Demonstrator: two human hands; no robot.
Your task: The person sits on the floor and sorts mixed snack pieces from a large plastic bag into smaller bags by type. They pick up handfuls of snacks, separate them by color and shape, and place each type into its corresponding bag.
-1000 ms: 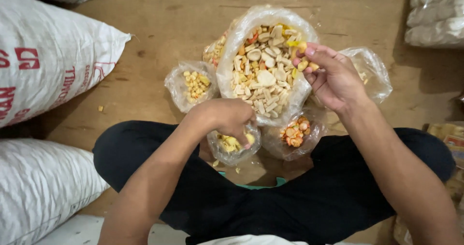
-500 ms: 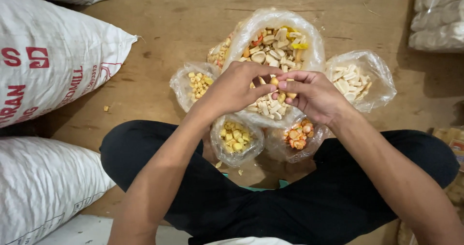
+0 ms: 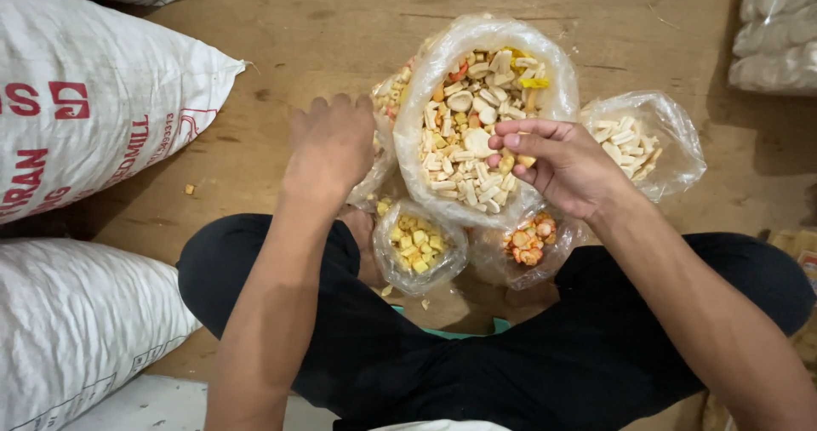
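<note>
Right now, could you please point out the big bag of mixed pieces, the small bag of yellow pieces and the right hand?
big bag of mixed pieces [image 3: 464, 154], head view, on the pale pieces inside.
small bag of yellow pieces [image 3: 417, 244], head view, on the yellow contents.
right hand [image 3: 566, 167], head view, on the palm.

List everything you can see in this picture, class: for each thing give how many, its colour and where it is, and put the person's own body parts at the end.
Large bag of mixed pieces: one, clear plastic, cream, yellow and orange contents, centre.
Bag of yellow pieces: one, clear, in front of the large bag.
Bag of orange pieces: one, clear, beside the yellow one.
Bag of pale sticks: one, clear, right of the large bag.
Bag under the left hand: one, clear, mostly hidden.
Woven sacks: three, white, along the left edge.
Packed bags: a stack, whitish, top right.
Floor: wooden, brown.
Legs: crossed, black trousers, bottom.
Left hand: over the hidden bag.
Right hand: over the large bag, pinching a few pieces.
</note>
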